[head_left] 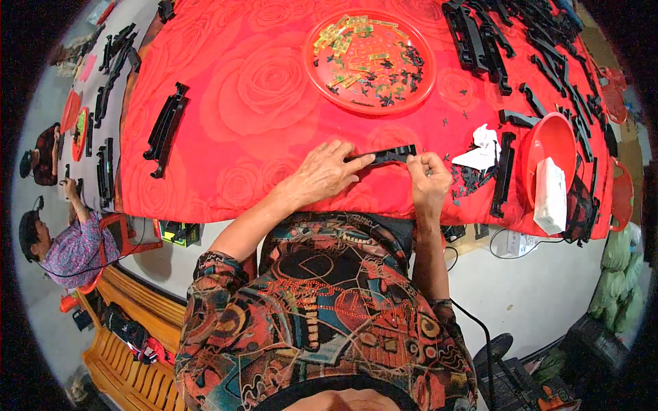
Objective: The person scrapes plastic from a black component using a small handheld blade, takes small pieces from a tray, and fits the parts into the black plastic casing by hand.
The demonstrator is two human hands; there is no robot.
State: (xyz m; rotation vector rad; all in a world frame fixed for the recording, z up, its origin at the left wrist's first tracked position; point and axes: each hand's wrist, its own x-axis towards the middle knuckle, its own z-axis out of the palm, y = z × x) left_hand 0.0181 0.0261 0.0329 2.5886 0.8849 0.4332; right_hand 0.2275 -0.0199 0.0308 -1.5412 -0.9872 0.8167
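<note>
A long black plastic part [392, 155] lies just above the near side of the red rose-patterned cloth. My left hand [325, 172] is closed round its left end, with thumb and fingers on it. My right hand [430, 179] is closed in a pinch at the part's right end; whether a small piece sits between those fingertips is hidden. Small black pieces [469, 179] lie in a loose heap beside my right hand, next to a crumpled white tissue [485, 148]. Another long black part [504, 175] lies to the right of them.
A round red tray [433, 81] holds clear yellowish strips and small black pieces. Long black parts [166, 130] lie at left, and many more are piled far right [473, 41]. At right, a red bowl [548, 137] stands behind a white tissue pack [550, 196]. Two people sit at another table, left.
</note>
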